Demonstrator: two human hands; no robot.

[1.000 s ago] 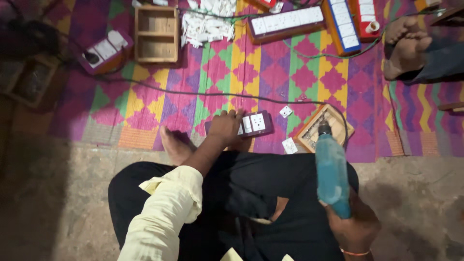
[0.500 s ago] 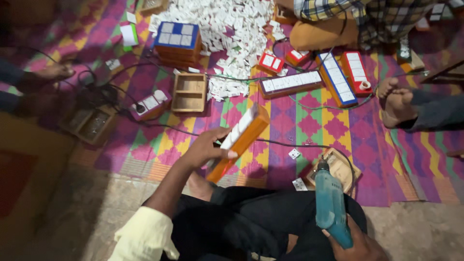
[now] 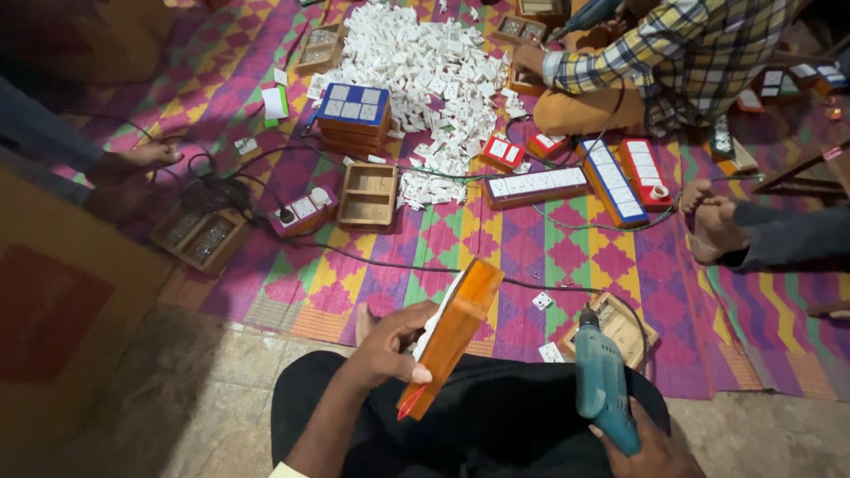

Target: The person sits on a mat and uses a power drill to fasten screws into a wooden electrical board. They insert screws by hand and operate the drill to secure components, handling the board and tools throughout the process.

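Gripping a long orange wooden board (image 3: 450,335) edge-on in my left hand (image 3: 388,343), fingers wrapped round it, I hold it tilted above my lap. My right hand (image 3: 645,447) is closed round the handle of a teal drill (image 3: 604,382), bit pointing away from me. By my judgement much is left: a big pile of white switches (image 3: 423,71) lies loose, while only a few finished boards, such as the long one (image 3: 537,187), lie on the mat. The patterned mat (image 3: 531,248) covers a stone floor (image 3: 204,389); another person in a checked shirt (image 3: 673,53) sits opposite me.
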